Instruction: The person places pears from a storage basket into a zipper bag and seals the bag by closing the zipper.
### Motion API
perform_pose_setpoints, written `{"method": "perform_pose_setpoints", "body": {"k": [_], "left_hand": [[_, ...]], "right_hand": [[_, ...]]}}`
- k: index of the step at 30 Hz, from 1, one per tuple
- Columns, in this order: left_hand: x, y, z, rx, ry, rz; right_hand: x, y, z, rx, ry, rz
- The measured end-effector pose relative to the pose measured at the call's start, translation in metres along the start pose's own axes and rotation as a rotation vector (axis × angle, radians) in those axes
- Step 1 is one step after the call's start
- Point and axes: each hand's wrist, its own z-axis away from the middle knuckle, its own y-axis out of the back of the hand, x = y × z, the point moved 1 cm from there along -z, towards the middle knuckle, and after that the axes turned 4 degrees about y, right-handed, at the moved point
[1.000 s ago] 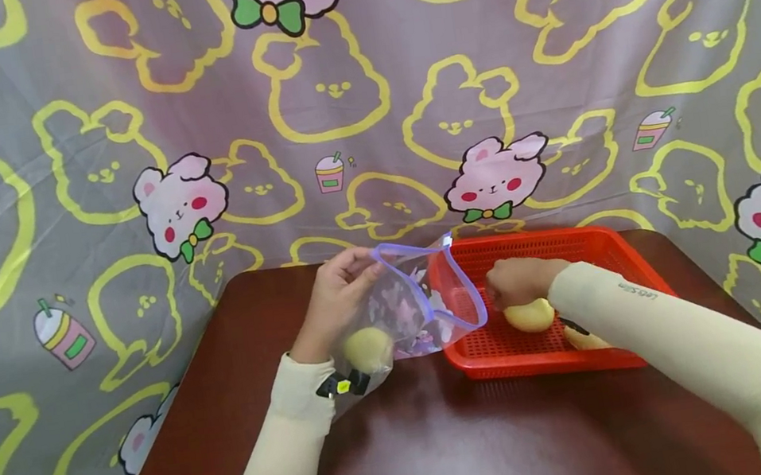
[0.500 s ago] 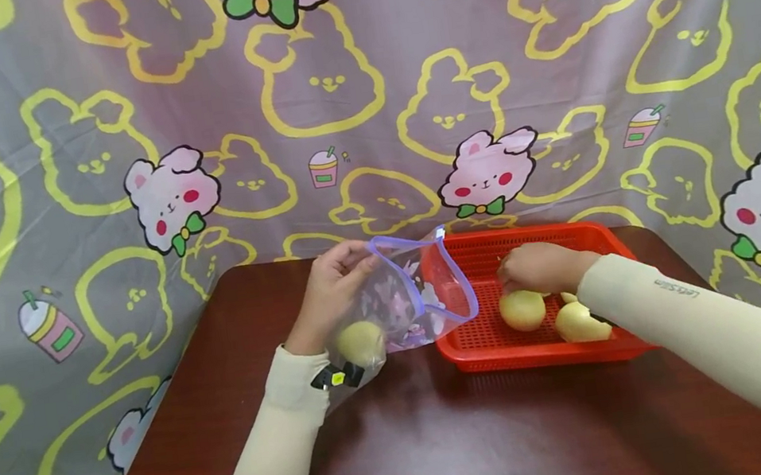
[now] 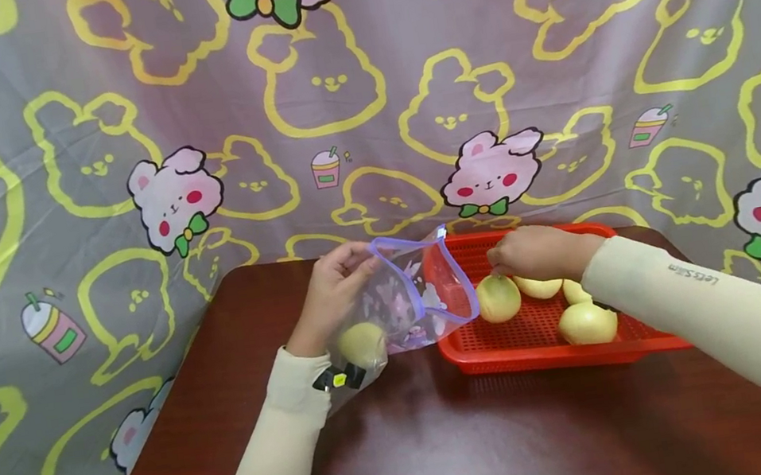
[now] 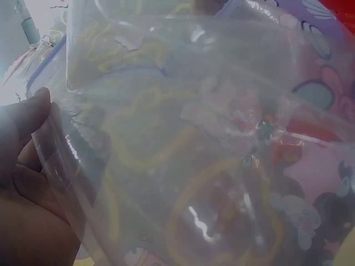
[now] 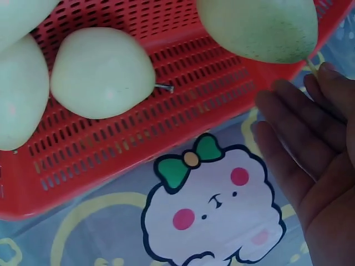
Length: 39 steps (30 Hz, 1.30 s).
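My left hand (image 3: 337,291) pinches the rim of a clear zip bag (image 3: 400,307) with a purple border and printed bunnies. The bag's mouth gapes toward the basket, and one pale yellow pear (image 3: 362,344) lies inside at the bottom. My right hand (image 3: 541,250) pinches a pear (image 3: 499,299) by its thin stem, just right of the bag's mouth. In the right wrist view this pear (image 5: 263,27) hangs from the fingertips over the basket's edge. More pears, one of them (image 3: 588,322) near the front, lie in the red basket (image 3: 483,360).
The perforated basket stands at the back right of the dark red-brown table (image 3: 465,443), directly behind and right of the bag. A grey curtain (image 3: 357,56) with cartoon bunnies hangs close behind the table.
My right hand has come up from among the pears with one held by its stem, moving it left toward the bag's mouth. The left hand and bag hold almost the same place.
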Motion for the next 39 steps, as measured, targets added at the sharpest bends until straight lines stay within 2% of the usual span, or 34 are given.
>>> {"method": "perform_pose_setpoints", "body": {"k": [4, 7, 10, 15, 19, 22, 28, 35, 39], "left_hand": [[0.000, -0.001, 0.000, -0.006, 0.016, -0.005], [-0.002, -0.002, 0.001, -0.010, 0.027, -0.003], [-0.008, -0.002, 0.000, -0.004, 0.029, 0.004], [-0.030, -0.001, -0.003, 0.006, 0.021, 0.024], [-0.034, -0.001, -0.004, 0.001, -0.007, 0.035], [-0.034, -0.001, -0.005, 0.005, -0.012, 0.035], [-0.033, -0.001, -0.002, 0.005, 0.046, 0.028], [-0.008, -0.004, -0.001, -0.011, 0.043, 0.017], [-0.005, -0.002, -0.002, -0.013, 0.042, -0.012]], "right_hand": [[-0.002, 0.001, -0.001, -0.058, -0.063, -0.079], [-0.004, 0.002, 0.000, -0.071, -0.098, -0.128], [-0.007, 0.007, 0.002, -0.051, -0.129, -0.177], [-0.009, 0.014, 0.008, 0.016, -0.144, -0.233], [-0.007, 0.024, 0.012, 0.059, -0.140, -0.260], [-0.005, 0.036, 0.013, 0.077, -0.159, -0.271], [-0.004, 0.062, 0.019, 0.103, -0.214, -0.280], [-0.004, 0.084, 0.015, 0.144, -0.207, -0.267], [-0.009, 0.095, 0.007, 0.176, -0.213, -0.280]]}}
